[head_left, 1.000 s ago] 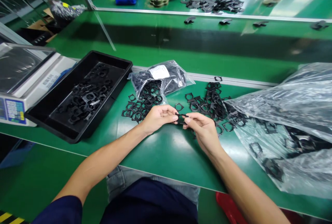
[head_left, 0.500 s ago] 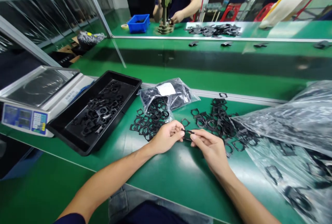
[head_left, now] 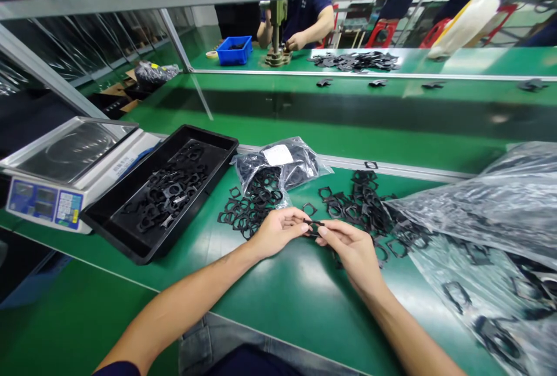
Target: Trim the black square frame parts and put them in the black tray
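Between my two hands, just above the green tabletop, is a small black plastic ring-shaped part (head_left: 313, 227). My left hand (head_left: 282, 227) pinches its left side with thumb and fingers. The other side is pinched by my right hand (head_left: 348, 241). Fingertips cover much of the part, so its full outline is hidden. Beyond my left hand lies a pile of black ring parts (head_left: 243, 213), partly under a clear plastic bag (head_left: 300, 161) with a white label. A second heap of black frames (head_left: 365, 202) spreads behind my right hand.
A black tray (head_left: 143, 248) of similar parts stands left, beside a weighing scale (head_left: 46, 202). Large plastic sheeting (head_left: 487, 202) with more parts covers the right side. Across the bench, a co-worker's hand (head_left: 296, 41) is at a green press (head_left: 278, 33) near a blue bin (head_left: 235, 51).
The view has tilted up slightly, so the scene sits lower. Both hands stay together on the black part, which has turned a little and shows its opening more.
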The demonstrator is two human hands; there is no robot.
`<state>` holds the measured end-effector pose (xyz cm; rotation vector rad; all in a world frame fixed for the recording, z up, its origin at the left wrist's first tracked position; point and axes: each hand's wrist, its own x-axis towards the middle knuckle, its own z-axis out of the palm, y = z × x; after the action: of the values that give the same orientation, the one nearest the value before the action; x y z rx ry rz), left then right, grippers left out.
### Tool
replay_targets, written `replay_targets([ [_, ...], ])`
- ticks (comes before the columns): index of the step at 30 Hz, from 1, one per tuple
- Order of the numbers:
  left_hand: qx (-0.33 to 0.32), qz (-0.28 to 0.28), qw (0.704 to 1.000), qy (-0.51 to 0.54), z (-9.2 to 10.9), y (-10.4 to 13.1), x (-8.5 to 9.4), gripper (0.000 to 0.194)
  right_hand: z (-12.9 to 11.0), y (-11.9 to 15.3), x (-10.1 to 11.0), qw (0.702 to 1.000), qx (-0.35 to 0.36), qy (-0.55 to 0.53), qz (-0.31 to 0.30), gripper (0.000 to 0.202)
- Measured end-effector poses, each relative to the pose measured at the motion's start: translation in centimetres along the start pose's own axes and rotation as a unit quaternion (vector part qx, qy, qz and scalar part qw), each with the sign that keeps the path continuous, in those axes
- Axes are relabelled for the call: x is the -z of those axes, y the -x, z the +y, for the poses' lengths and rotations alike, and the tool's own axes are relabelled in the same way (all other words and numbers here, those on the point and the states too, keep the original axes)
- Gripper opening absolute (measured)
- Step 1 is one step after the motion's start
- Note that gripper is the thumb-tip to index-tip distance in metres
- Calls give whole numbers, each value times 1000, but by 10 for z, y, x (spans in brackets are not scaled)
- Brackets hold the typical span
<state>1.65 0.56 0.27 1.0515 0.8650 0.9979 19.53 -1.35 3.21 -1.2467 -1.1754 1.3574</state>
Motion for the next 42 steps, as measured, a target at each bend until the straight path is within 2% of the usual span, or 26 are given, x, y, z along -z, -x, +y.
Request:
replay_targets([
  [9, -36, 32, 996, -81, 1, 5, -2, 29, -1, 2, 1, 998, -14, 59, 0, 40],
  [12, -24, 25, 998, -49, 1, 4, -2, 34, -1, 0, 1, 999, -15, 34, 7, 39],
  [17, 49, -37, 997, 48, 6, 1, 1, 51, -1, -1, 1, 997, -64, -46, -6, 38],
  [20, 91, -76, 989, 86, 11, 2, 3, 52, -4, -1, 2, 986, -105, -121, -51, 32],
  [23, 122, -129, 978, 108, 14, 4, 6, 54, -7, 0, 2, 961, -154, -183, -138, 29],
  [27, 122, -166, 973, 107, 15, 6, 6, 56, -8, 1, 2, 944, -177, -199, -193, 29],
  [29, 108, -150, 978, 96, 13, 4, 5, 54, -8, 0, 2, 953, -160, -183, -181, 30],
  [33, 61, -56, 995, 46, 5, -2, 5, 51, -4, -1, 1, 991, -77, -79, -78, 36],
  [35, 32, -23, 999, 10, 2, -2, 4, 48, -2, -1, 1, 998, -45, -17, -40, 41],
  [38, -14, 2, 999, -48, 0, 1, 3, 39, 3, 0, 2, 998, -21, 44, -26, 46],
  [42, -71, 8, 990, -125, 3, 5, 0, 28, 7, 0, 4, 995, 38, 85, -41, 44],
])
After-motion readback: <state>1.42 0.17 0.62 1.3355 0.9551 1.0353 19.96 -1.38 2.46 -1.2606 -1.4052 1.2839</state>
